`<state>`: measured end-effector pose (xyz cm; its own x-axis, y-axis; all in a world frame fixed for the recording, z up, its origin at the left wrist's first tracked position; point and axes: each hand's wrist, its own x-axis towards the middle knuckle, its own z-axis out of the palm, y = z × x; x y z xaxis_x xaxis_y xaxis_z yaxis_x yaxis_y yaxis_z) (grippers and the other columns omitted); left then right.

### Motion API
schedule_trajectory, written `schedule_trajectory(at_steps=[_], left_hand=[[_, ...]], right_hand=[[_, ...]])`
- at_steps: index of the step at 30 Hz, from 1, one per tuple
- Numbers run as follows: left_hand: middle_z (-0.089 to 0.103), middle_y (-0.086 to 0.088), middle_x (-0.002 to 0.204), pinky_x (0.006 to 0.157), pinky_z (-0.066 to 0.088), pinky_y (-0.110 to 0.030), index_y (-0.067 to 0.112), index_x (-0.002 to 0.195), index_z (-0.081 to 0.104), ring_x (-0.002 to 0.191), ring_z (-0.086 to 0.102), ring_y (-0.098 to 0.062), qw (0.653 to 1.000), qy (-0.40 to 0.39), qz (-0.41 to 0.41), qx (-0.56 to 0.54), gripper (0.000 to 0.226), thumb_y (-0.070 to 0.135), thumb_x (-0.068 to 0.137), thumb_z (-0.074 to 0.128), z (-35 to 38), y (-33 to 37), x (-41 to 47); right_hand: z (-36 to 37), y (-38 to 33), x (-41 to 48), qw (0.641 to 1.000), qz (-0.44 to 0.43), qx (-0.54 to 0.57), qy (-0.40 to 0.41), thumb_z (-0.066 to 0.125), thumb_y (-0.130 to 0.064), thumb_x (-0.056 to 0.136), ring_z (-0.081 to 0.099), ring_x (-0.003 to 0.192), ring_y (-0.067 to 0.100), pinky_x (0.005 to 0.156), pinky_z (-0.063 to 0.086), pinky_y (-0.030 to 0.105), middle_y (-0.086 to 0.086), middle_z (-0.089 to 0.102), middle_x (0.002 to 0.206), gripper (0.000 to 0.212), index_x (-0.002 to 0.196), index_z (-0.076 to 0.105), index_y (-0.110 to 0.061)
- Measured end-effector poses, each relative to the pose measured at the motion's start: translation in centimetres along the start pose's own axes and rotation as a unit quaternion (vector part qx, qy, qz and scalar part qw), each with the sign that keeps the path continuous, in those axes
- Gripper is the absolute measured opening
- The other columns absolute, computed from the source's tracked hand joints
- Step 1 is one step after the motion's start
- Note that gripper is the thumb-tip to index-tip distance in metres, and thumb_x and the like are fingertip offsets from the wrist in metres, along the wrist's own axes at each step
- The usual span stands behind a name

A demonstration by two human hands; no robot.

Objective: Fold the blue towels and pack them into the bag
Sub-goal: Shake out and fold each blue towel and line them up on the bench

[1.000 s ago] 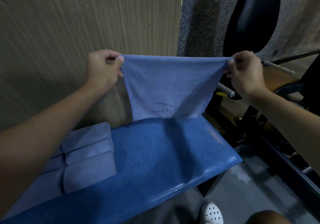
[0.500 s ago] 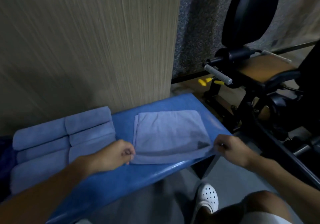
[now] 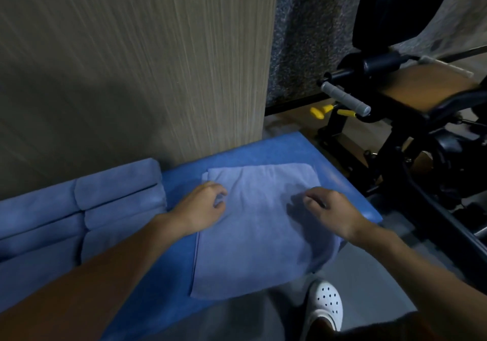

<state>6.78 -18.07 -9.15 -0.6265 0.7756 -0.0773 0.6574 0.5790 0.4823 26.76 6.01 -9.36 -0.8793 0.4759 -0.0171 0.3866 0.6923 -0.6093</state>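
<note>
Left hand [image 3: 203, 206] and right hand [image 3: 332, 213] both lie on top of the towel [image 3: 258, 248], fingers bent, tips on the cloth. I cannot tell if they pinch it or just press it. The towel lies flat on the bench [image 3: 340, 190], close to its right end. Its near side hangs off the near edge of the bench, right above the floor and a white shoe [image 3: 325, 303]. I think that is the big worry: if the hands pull toward the person or let go too fast, the hanging part could drag the whole towel down to the floor. The layers do not line up at the towel's far left corner, so the next fold may come out crooked unless it is smoothed first. Just to the left, folded towels [image 3: 118, 190] sit in a row by the far edge, and a wide swing of the left arm could bump them loose. Farther off, past the right end of the bench, stands a black machine [image 3: 395, 118] with a grey handle [image 3: 345, 98]. A flapping towel could catch on it. No bag shows.
</note>
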Motion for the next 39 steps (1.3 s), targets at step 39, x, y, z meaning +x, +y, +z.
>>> schedule_trajectory(at_steps=[39], left_hand=[[0.061, -0.007, 0.088, 0.069, 0.041, -0.023, 0.007, 0.093, 0.065, 0.082, 0.06, -0.02, 0.979, 0.073, -0.18, -0.056, 0.02, 0.017, 0.08, 0.076, -0.4, -4.5, 7.1]], right_hand=[[0.8, 1.9, 9.8, 0.975, 0.14, 0.078, 0.151, 0.064, -0.013, 0.081, 0.06, 0.071, 0.027, 0.064, 0.049, 0.038, 0.002, 0.06, 0.063, 0.013, 0.068, 0.062, -0.013]])
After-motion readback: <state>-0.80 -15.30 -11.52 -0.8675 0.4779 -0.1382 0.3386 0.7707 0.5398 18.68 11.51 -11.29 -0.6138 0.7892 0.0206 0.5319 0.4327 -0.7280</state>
